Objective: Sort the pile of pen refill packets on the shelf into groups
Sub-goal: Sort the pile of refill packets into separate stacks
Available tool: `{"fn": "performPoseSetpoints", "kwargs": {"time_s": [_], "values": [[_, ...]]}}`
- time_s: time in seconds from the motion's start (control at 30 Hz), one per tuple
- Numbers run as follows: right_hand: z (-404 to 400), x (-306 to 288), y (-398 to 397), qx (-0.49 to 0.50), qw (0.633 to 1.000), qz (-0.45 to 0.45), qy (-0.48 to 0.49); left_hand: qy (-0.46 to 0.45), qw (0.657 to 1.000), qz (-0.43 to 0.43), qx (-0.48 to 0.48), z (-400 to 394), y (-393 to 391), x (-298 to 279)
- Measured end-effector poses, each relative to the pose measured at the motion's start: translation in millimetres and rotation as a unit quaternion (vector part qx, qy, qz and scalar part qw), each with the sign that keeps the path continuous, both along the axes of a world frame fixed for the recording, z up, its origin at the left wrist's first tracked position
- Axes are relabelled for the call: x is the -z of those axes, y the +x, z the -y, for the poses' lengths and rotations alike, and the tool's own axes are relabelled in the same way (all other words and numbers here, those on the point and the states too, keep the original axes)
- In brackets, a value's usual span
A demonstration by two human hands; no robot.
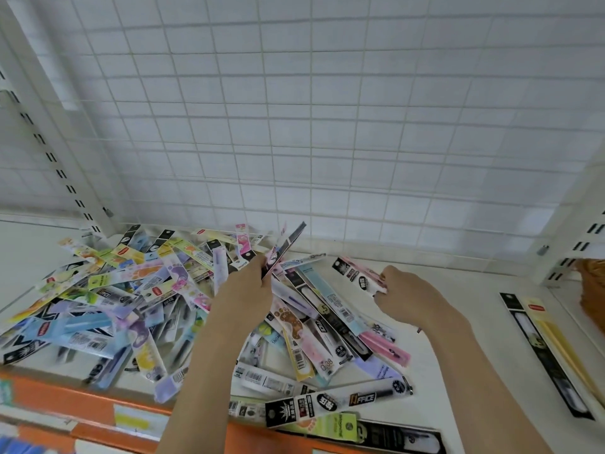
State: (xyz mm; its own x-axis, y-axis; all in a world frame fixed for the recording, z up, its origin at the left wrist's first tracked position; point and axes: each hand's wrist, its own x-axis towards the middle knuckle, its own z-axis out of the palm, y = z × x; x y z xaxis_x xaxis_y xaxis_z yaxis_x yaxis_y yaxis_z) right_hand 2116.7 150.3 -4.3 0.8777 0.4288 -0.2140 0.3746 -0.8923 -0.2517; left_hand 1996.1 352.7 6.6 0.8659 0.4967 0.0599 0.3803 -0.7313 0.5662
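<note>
Head cam, looking down on the white shelf (458, 322). Left hand (248, 290) is pinched tight on a small fan of refill packets (284, 247), lifted off the heap & tilted up toward the wire grid back panel (327, 126). Right hand (409, 296) is curled around the end of a pink-and-black packet (357, 273) that lies flat on the shelf.

Pile of pen refill packets (131, 296) sprawls across the left & centre, criss-crossed, some overhanging the orange shelf edge (91, 407).

Handling, my read: v. light, thin, bendy sleeves w/ stiff refills inside; glossy film, so slippery when stacked. Best grip prob. a pinch near one end or the card header, not mid-film.

Counts: 2 hands; fan looks like 2–3 packets, can't tell exactly; 2 packets (543, 352) set apart at right; heap is dozens, too tangled to count. Brown basket (592, 290) at far right.
</note>
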Motion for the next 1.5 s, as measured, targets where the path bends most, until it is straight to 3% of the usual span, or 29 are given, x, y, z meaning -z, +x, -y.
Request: {"fn": "performPoseSetpoints", "kwargs": {"time_s": [0.2,0.43,0.77,1.0,1.13,1.5], "values": [[-20,2,-6,-0.012,0.999,0.023,0.030,0.017,0.999,-0.026,-0.028,0,-3,2],[-50,21,-9,-0.022,0.999,-0.017,0.021,0.021,0.996,-0.047,-0.074,-16,-14,8],[-22,8,-5,-0.062,0.996,-0.037,0.057,0.068,0.988,-0.065,-0.124,-13,7,1],[-2,11,-9,-0.033,0.997,-0.022,0.067,0.111,0.966,-0.178,-0.153,-4,35,9],[2,13,-14,-0.039,0.995,-0.011,0.091,0.044,0.971,-0.179,-0.150,-10,39,10],[-9,12,-27,-0.028,0.992,0.032,0.118,-0.145,0.984,-0.044,-0.097,-13,-2,-10]]}}
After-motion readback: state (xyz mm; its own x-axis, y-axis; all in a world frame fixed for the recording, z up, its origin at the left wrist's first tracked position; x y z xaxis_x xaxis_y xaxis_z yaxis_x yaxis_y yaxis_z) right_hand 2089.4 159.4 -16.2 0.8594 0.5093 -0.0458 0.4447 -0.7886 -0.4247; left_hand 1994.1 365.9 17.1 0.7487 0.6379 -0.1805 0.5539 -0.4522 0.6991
